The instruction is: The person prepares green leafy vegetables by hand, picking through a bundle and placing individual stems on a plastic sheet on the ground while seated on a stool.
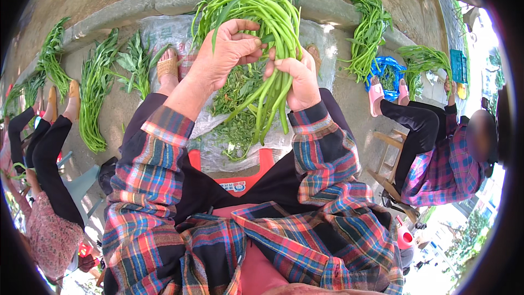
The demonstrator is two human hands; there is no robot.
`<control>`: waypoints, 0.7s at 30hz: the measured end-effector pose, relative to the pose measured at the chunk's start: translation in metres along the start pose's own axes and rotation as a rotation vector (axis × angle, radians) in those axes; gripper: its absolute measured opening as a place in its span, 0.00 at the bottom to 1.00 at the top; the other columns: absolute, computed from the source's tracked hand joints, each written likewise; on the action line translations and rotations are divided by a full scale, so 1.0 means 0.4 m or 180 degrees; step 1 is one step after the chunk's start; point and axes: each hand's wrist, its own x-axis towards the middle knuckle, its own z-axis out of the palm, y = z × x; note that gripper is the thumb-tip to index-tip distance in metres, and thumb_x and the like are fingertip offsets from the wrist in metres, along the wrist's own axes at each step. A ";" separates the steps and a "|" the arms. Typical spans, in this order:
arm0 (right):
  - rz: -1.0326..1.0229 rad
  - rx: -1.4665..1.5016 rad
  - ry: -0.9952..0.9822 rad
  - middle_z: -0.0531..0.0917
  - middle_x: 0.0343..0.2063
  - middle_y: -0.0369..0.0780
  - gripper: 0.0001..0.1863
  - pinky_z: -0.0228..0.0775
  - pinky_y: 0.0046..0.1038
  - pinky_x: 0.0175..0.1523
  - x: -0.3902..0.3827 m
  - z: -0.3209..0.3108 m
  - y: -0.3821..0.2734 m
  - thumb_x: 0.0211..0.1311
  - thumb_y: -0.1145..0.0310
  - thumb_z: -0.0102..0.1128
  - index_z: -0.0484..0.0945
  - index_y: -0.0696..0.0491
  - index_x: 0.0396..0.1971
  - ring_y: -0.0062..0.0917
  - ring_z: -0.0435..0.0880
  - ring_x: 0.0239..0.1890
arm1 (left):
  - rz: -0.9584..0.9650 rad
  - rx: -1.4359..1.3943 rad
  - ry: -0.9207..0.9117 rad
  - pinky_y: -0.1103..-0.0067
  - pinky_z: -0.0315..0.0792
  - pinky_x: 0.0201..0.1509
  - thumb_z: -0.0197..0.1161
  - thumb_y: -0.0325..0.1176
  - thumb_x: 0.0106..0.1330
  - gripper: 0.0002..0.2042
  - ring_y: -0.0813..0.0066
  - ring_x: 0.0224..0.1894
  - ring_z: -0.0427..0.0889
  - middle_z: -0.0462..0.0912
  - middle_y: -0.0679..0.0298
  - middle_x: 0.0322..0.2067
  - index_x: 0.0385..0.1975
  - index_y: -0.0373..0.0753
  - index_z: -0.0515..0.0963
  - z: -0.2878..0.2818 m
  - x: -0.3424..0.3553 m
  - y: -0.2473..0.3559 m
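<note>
- Grey plastic sheet (185, 28) covers the ground before a stone kerb (131, 8).
- Right hand (302, 79) closes around the green stem bundle (275, 19), over the sheet's middle, leafy tops past its far edge.
- Left hand (232, 54), fingertips pinched, is beside the stems; whether it holds a leaf cannot be told.
- Loose leaves (232, 101) lie mid-sheet.
- Another bundle (365, 41) lies beyond the right edge.

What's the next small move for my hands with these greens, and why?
Probably draw the left hand away with the small leaf at its fingertips: the right hand steadies the bunch of green stems, and loose leaves already lie below. Whether the leaf is pinched, I can't tell.
</note>
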 end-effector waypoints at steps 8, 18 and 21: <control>0.0121 0.0231 -0.0134 0.74 0.27 0.38 0.16 0.74 0.27 0.26 0.000 -0.005 0.003 0.45 0.80 0.50 0.68 0.60 0.38 0.24 0.77 0.21 | 0.0290 0.0382 0.0077 0.83 0.74 0.38 0.61 0.26 0.58 0.10 0.79 0.32 0.79 0.81 0.64 0.32 0.40 0.35 0.74 -0.010 0.009 -0.011; 0.0195 0.0417 -0.0233 0.75 0.26 0.39 0.15 0.74 0.27 0.26 -0.008 0.011 0.004 0.45 0.79 0.51 0.68 0.60 0.37 0.24 0.76 0.19 | 0.0838 0.0378 0.0506 0.83 0.71 0.38 0.55 0.20 0.51 0.13 0.82 0.28 0.75 0.77 0.68 0.27 0.38 0.35 0.74 -0.007 0.012 -0.028; 0.0223 0.0696 -0.0314 0.75 0.27 0.39 0.16 0.74 0.28 0.27 -0.009 0.010 0.002 0.46 0.78 0.51 0.68 0.59 0.38 0.25 0.76 0.20 | 0.0685 -0.0044 0.0722 0.81 0.73 0.38 0.57 0.20 0.52 0.12 0.80 0.29 0.77 0.77 0.68 0.27 0.38 0.36 0.75 -0.005 0.007 -0.024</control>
